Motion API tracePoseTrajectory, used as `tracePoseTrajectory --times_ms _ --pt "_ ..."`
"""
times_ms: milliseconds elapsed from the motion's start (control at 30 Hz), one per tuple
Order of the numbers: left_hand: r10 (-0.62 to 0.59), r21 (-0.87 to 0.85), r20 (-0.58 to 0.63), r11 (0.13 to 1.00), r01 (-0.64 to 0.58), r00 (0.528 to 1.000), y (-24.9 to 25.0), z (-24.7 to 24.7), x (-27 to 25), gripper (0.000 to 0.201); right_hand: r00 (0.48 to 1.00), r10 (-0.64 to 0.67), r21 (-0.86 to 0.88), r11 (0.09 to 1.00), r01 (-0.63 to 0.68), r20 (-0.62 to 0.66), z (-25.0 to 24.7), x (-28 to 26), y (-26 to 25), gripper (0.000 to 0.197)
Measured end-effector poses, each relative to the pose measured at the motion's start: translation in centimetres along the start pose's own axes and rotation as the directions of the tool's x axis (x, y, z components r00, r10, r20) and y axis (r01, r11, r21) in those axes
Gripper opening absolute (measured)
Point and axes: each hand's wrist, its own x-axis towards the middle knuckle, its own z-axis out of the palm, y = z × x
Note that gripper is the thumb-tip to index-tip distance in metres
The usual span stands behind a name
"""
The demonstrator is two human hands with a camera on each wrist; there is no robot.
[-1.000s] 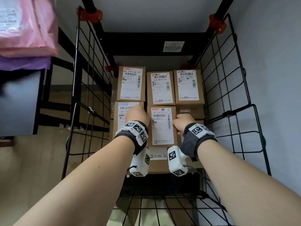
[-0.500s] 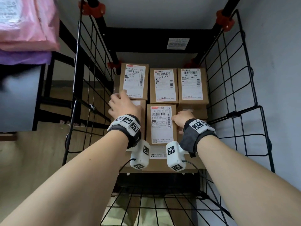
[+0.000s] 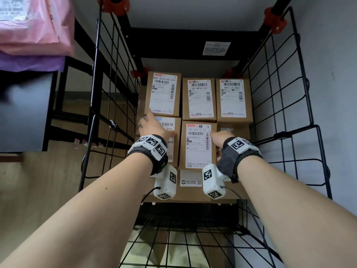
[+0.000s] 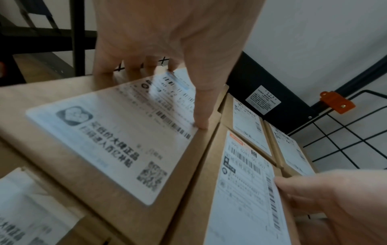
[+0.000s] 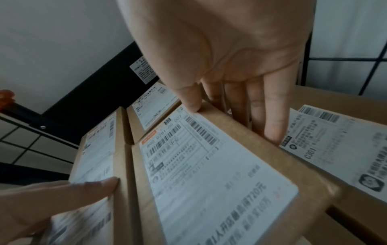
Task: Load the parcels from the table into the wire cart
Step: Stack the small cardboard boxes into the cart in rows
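Observation:
Several brown cardboard parcels with white labels are stacked inside the black wire cart (image 3: 280, 113). My left hand (image 3: 154, 128) (image 4: 167, 97) lies on the front left parcel (image 3: 170, 124) (image 4: 117, 140). Its fingers stretch straight over the far left edge and its thumb presses the label. My right hand (image 3: 218, 140) (image 5: 232, 119) grips the right edge of the front middle parcel (image 3: 197, 146) (image 5: 209, 174). The thumb is on top and the fingers reach down into the gap beside the parcel. Three parcels (image 3: 199, 99) fill the back row.
A lower parcel (image 3: 190, 182) shows under the front row, and another (image 5: 335, 140) lies lower on the right. Pink bags (image 3: 32, 26) and a purple bag (image 3: 31, 61) sit on a surface at the upper left. The grey wall is close on the right.
My left hand left the middle parcel's left edge, moved onto the front left parcel and spread its fingers. My right hand stayed at the middle parcel's right edge.

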Motion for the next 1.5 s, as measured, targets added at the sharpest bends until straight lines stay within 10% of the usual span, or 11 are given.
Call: tracePoseTrajectory --times_ms 300,1000,1200,1500 --pt "0.087 -0.009 -0.024 0.996 -0.087 0.996 -0.6 -0.1 0.7 0.118 0.994 0.077 0.115 0.99 -0.086 0.082 1.0 -0.9 1.7 0.075" --pt "0.107 -0.017 -0.057 0.994 -0.108 0.993 -0.7 -1.0 0.1 0.109 0.996 0.071 0.052 0.996 -0.069 -0.046 0.4 -1.3 -0.1 0.063" --pt "0.178 0.154 0.001 0.972 -0.176 0.984 2.2 -4.0 -2.0 0.081 0.977 -0.097 -0.19 0.98 0.06 -0.192 -2.3 -5.3 -2.4 0.045" --pt "0.372 0.393 -0.001 0.853 -0.342 0.928 7.5 -12.6 -8.0 0.056 0.809 -0.524 -0.493 0.796 0.352 -0.268 -5.7 -14.9 -7.1 0.046"
